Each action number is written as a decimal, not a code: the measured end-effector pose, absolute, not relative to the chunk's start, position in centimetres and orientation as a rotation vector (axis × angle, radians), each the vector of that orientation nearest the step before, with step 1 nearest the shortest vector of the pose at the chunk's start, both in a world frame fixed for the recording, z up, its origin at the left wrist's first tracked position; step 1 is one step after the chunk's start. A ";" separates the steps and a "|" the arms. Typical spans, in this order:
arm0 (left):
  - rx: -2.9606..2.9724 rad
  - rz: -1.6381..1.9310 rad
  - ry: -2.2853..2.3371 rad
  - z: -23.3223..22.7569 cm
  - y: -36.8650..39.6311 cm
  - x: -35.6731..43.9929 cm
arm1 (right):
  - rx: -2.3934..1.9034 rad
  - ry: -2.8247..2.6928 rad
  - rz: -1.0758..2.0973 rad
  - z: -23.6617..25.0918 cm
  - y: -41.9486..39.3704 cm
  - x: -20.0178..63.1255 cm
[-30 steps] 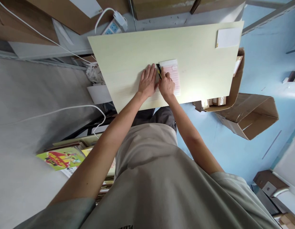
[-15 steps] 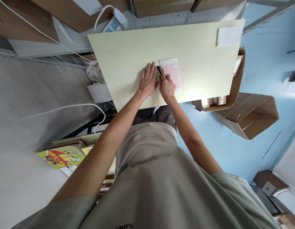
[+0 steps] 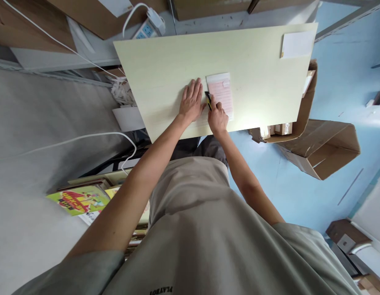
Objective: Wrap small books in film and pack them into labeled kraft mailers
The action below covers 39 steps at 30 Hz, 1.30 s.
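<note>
left hand (image 3: 191,100) lies flat, fingers spread, on the table (image 3: 165,65); right hand (image 3: 217,116) grips a knife (image 3: 209,99) along the pink sheet's (image 3: 222,92) left edge.

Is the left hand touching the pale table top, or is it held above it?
Touching. The head view shows the left hand lying flat, fingers spread, on the table top, with no gap or shadow beneath it, beside the cutter held in the right hand.

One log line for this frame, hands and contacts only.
left hand: flat on board | right hand: grip on black-yellow cutter | cutter: at left edge of pink sheet
</note>
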<state>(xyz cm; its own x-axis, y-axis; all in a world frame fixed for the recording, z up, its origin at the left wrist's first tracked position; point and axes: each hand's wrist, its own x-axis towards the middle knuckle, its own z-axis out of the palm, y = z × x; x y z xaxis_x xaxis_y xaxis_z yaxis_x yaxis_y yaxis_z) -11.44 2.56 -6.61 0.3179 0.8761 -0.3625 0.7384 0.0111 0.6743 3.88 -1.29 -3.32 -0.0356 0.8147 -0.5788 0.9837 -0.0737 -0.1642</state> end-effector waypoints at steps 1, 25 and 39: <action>1.760 0.213 1.451 -6.7 2.5 -11.5 | 1.959 1.902 -0.808 -3.3 -1.4 3.9; 1.714 0.152 1.423 -7.0 2.8 -11.5 | 1.993 1.880 -0.790 -1.7 -4.0 4.4; 1.703 0.089 1.439 -7.3 3.3 -11.4 | 1.961 1.866 -0.788 -1.1 -6.5 5.6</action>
<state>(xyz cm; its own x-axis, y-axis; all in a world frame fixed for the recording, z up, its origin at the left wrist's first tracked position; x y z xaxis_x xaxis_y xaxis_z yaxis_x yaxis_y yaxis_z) -11.38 3.30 -7.26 0.3260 0.8257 -0.4604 0.7629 0.0578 0.6439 5.57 -6.54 -1.12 -0.0058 0.8084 -0.5885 0.9855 -0.0951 -0.1403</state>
